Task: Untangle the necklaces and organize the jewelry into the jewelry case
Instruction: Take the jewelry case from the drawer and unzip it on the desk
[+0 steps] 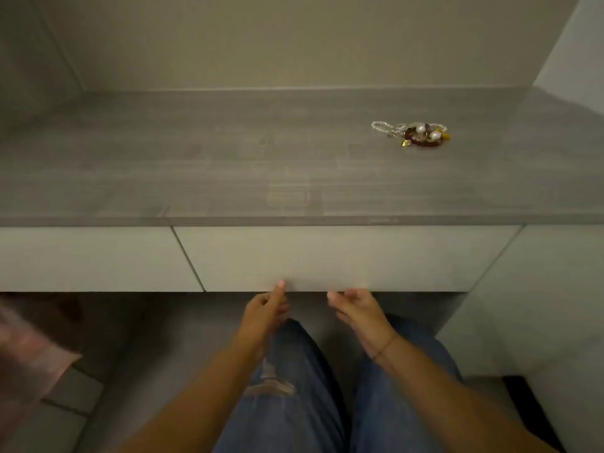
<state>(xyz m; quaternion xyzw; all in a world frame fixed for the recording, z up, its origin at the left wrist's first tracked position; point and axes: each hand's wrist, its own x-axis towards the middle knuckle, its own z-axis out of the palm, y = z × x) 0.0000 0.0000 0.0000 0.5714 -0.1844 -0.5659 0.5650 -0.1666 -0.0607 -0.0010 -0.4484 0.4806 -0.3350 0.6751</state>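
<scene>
Head view: a wide drawer (343, 256) sits shut under the grey countertop (228, 158), with a second shut drawer front (91, 259) beside it toward 9 o'clock; the contents of both are hidden. The tangled jewelry (416, 134) lies in no container. It rests loose on the countertop at about 1 o'clock from the centre, well apart from both hands. It is a small knot of pearl-like beads, dark red beads and gold bits, too small for single strands to be made out.

At 6 o'clock both hands meet the wide drawer's lower edge. The left hand (266, 310) has its thumb raised against the drawer face and its fingers curled. The right hand (356, 308) is turned palm-up, with its bent fingertips at the same edge. I cannot tell whether either hand actually grips the edge. A thin bracelet (384, 346) circles the right wrist. Below are jeans (294, 403) with a ripped knee. At 8 o'clock a pinkish blurred fabric (29, 348) is cut off by the frame.
</scene>
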